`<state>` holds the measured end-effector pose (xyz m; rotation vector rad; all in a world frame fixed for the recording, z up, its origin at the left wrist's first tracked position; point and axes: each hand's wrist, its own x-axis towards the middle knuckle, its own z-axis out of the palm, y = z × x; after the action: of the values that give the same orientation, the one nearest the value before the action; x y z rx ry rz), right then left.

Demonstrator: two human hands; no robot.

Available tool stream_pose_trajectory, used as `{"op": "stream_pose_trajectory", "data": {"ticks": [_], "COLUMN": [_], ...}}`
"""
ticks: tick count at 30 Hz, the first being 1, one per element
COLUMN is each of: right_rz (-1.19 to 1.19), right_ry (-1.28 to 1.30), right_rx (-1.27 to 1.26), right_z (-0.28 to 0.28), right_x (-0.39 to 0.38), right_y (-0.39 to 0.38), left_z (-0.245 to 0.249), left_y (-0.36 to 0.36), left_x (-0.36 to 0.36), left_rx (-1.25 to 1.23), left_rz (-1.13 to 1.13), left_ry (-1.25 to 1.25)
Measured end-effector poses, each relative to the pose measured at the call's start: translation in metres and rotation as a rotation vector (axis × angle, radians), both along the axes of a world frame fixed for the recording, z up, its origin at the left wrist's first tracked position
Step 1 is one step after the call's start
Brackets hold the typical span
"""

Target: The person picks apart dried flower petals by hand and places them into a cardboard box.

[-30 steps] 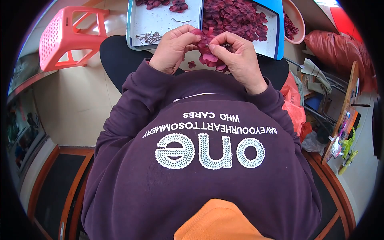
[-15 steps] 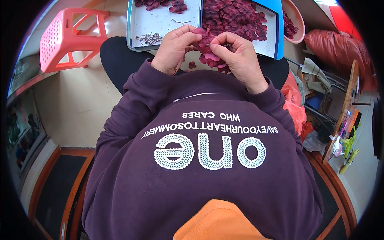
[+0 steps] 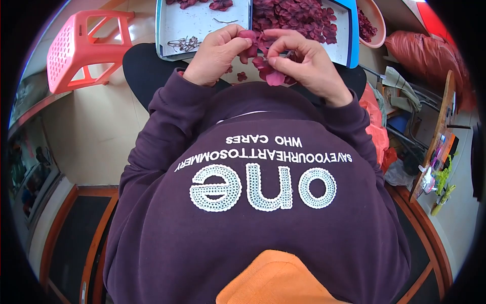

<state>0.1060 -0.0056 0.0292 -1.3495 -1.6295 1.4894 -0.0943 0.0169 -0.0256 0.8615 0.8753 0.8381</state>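
Between both hands, in front of the tray, hang dark red fabric petals. My left hand pinches a petal between thumb and forefinger. My right hand has its thumb and forefinger closed at the upper edge of the petals, its other fingers curled; part of the petals is behind it. Just beyond the hands stands a blue-edged tray with a divider. A heap of dark red petals fills its right part. Thin wire pieces and a few petals lie in the left part.
A pink plastic stool stands at the left. At the upper right are a pink basin with petals and a red bag. A wooden board and folding metal frames stand at the right. A small petal lies below the tray.
My right hand has shifted slightly right, its forefinger now reaching across the top of the petals. The petals have turned and hang lower beside my right thumb. My left hand has moved slightly left.
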Motion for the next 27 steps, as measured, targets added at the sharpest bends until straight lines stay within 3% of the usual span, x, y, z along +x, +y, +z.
{"op": "stream_pose_trajectory", "data": {"ticks": [4, 9, 14, 27], "right_rz": [0.122, 0.138, 0.085, -0.009], "right_ry": [0.087, 0.029, 0.086, 0.079], "right_rx": [0.022, 0.140, -0.015, -0.093], "right_z": [0.003, -0.003, -0.001, 0.004], "right_x": [0.005, 0.008, 0.008, 0.009], "right_y": [0.006, 0.001, -0.001, -0.005], "left_z": [0.000, 0.010, 0.009, 0.005], "left_y": [0.003, 0.002, 0.002, -0.002], "left_x": [-0.004, 0.000, 0.000, 0.005], "left_rx": [0.074, 0.119, 0.142, 0.050], "left_rz": [-0.204, -0.257, -0.258, -0.248], "left_ry": [0.086, 0.151, 0.186, 0.089]}}
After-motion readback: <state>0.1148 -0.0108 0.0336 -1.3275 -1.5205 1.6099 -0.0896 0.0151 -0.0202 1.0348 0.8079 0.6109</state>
